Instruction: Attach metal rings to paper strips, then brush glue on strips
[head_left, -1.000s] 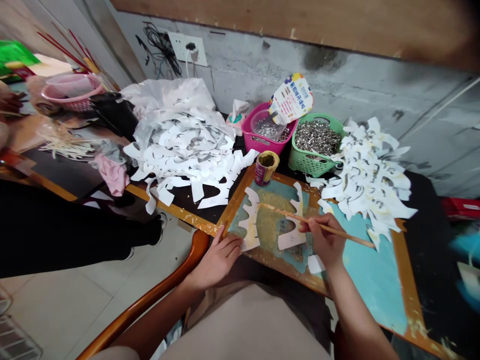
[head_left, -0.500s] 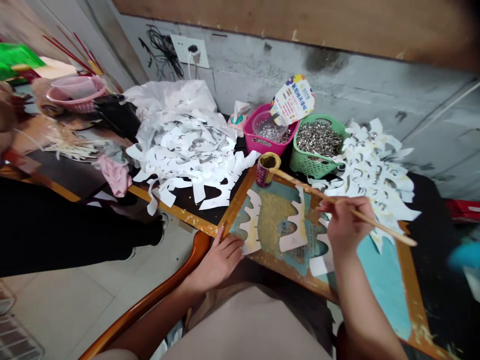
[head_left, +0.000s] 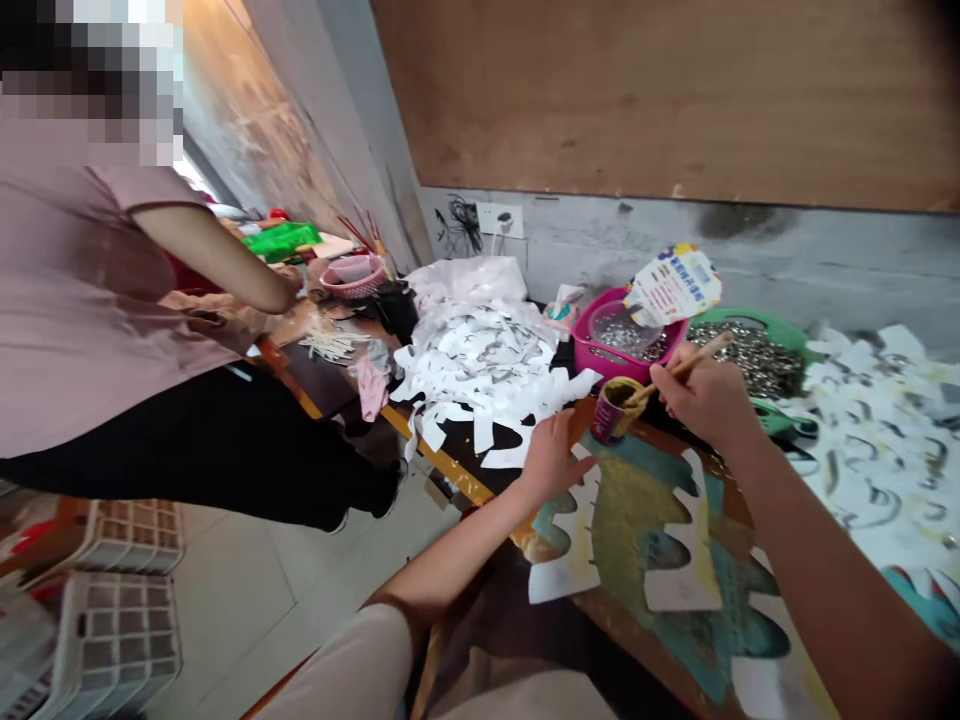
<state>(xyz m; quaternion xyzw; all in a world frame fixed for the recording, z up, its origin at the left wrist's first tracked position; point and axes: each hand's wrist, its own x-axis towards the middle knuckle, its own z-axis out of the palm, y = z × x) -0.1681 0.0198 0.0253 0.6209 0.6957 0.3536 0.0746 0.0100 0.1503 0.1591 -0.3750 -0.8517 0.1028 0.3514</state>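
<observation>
My right hand is closed around a wooden stick. The stick's coated lower end meets the rim of a small purple can, which has yellowish paste around its mouth. My left hand reaches over the table edge, fingers stretched and thumb apart, just left of the can. Under and beside it lies a white cut-out piece with a toothed edge. A second white cut-out lies to its right on the paste-smeared blue-green sheet. A third cut-out is partly covered by my right forearm.
Behind the can stand a pink basket and a green basket of small metal parts. White cut-outs pile up left and right. A co-worker stands at the left. White crates sit on the floor.
The view has swung left and up, bringing the co-worker's body into sight. My left hand has moved forward, nearer the can. My right hand has moved toward the can, tilting the stick more upright.
</observation>
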